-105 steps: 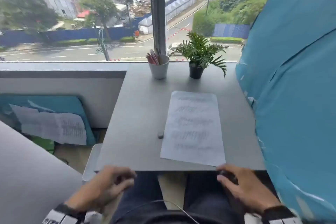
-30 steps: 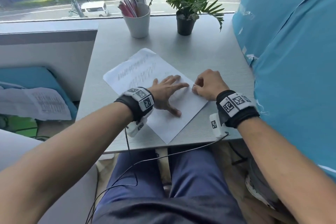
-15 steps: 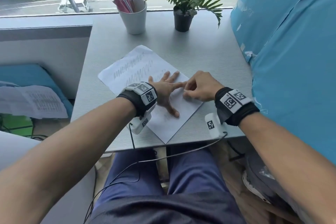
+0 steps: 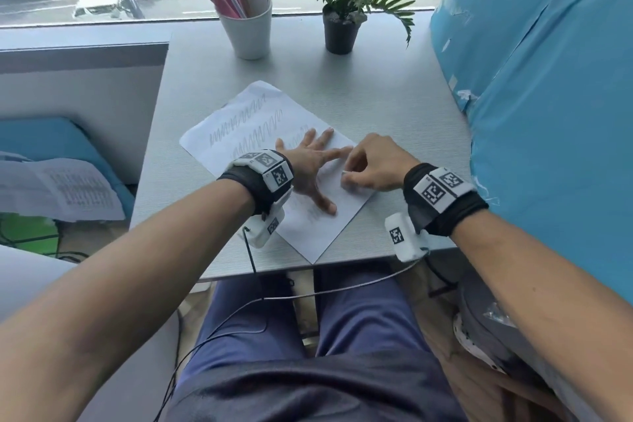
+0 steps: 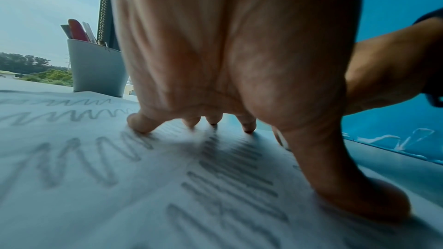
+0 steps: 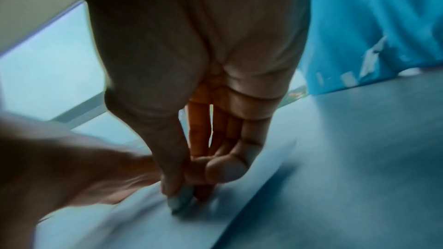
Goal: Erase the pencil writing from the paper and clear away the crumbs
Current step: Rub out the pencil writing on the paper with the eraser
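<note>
A white sheet of paper (image 4: pixel 239 120) with zigzag pencil lines (image 5: pixel 72 116) lies askew on the grey desk (image 4: pixel 376 106). My left hand (image 4: pixel 308 161) lies flat on the sheet with fingers spread, pressing it down. My right hand (image 4: pixel 370 164) pinches a small pale eraser (image 6: pixel 178 202) between thumb and fingers, its tip on the paper by the sheet's right edge, just beside my left index finger. The eraser is mostly hidden in the head view. The wrist view of it is blurred.
A white cup of pens (image 4: pixel 248 29) and a small potted plant (image 4: pixel 342 24) stand at the desk's far edge by the window. A blue wrapped bulk (image 4: pixel 548 96) crowds the right side. Another written sheet (image 4: pixel 61 188) lies on a blue cushion at left.
From resting at the desk's near edge, both hands came onto the paper, which now lies turned askew. Over the last second the right hand has shifted left and nearer along the sheet with the eraser.
</note>
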